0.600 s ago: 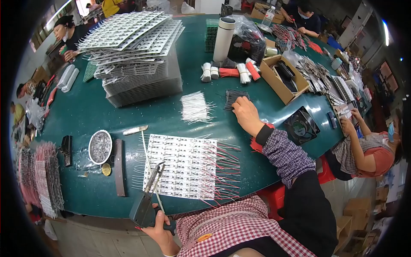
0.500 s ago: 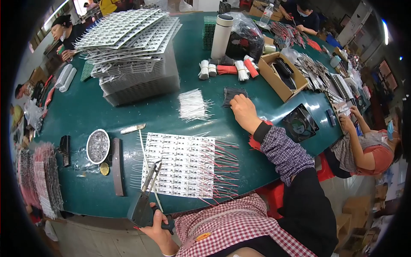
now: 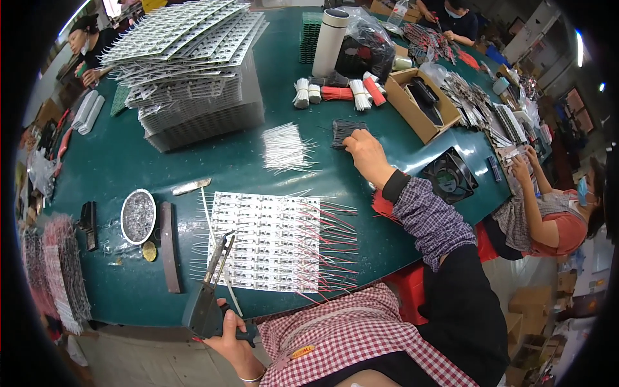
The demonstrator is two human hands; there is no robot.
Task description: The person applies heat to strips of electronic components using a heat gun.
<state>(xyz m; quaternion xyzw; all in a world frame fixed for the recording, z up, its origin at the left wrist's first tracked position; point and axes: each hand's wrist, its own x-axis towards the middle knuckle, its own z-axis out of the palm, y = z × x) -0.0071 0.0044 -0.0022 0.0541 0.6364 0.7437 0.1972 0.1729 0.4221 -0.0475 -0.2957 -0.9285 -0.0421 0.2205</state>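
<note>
Gripping a soldering gun [image 3: 201, 311], the left hand [image 3: 233, 342] aimed it over the white panel [image 3: 267, 242]; the right hand [image 3: 371, 158] was at black wires [image 3: 347, 129] on the worktop [image 3: 345, 177], whether pinching any I couldn't tell.

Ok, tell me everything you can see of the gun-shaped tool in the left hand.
The gun-shaped tool has a dark, plastic-looking body, a handle gripped by the left hand, and a long, metal-looking nose with a thinner rod alongside. It slants forward and to the right, its nose over the left part of the white board sheet; whether its tip touches the sheet, I cannot tell.
</note>
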